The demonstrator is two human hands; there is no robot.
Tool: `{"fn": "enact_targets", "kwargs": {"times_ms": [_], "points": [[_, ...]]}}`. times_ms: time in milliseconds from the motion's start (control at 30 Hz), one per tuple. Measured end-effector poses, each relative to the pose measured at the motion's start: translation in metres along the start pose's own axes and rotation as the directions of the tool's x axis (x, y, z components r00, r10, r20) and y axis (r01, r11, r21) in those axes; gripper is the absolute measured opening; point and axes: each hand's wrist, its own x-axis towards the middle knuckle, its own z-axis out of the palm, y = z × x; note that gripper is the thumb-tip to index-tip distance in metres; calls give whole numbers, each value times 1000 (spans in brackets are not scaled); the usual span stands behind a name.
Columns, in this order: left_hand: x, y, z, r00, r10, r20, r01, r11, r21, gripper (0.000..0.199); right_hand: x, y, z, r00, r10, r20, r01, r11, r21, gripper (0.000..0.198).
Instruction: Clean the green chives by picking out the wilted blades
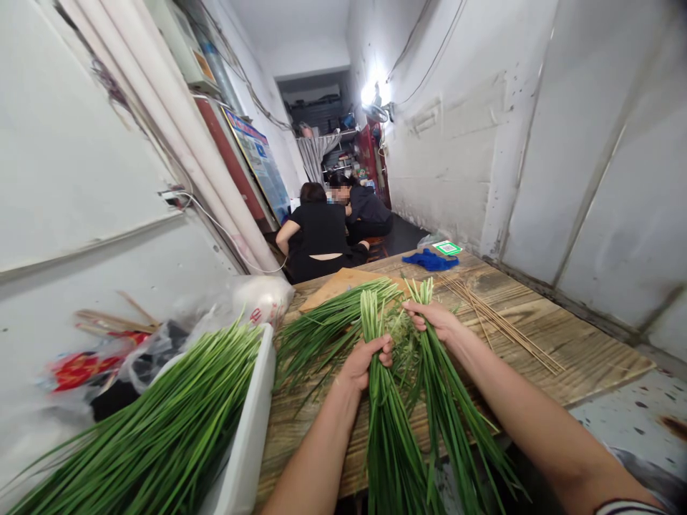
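My left hand (pixel 370 360) is closed round a thick bunch of garlic chives (pixel 389 429), pale stem ends up and green leaves hanging over the table's near edge. Close beside it, my right hand (pixel 429 320) grips a second, thinner bunch of chives (pixel 451 400), held the same way up. Behind my left hand a loose pile of chives (pixel 327 322) lies on the wooden table (pixel 580 329). Leafy trimmings (pixel 400 332) are scattered between the two bunches.
A white bin (pixel 250 422) heaped with chives stands at the left, beside plastic bags (pixel 262 295). Thin sticks (pixel 504 325), a blue cloth (pixel 431 260) and a QR code card (pixel 447 248) lie on the table. Two people (pixel 322 229) crouch beyond it.
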Motion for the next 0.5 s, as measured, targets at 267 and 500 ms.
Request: {"fn": "enact_targets", "kwargs": {"times_ms": [267, 500], "points": [[1, 1, -2, 1000, -20, -3, 20, 999, -35, 34, -6, 2, 9, 1000, 0, 28, 2, 997, -78, 32], [2, 0, -4, 1000, -18, -6, 17, 999, -34, 34, -6, 0, 8, 1000, 23, -2, -24, 998, -63, 31]]}}
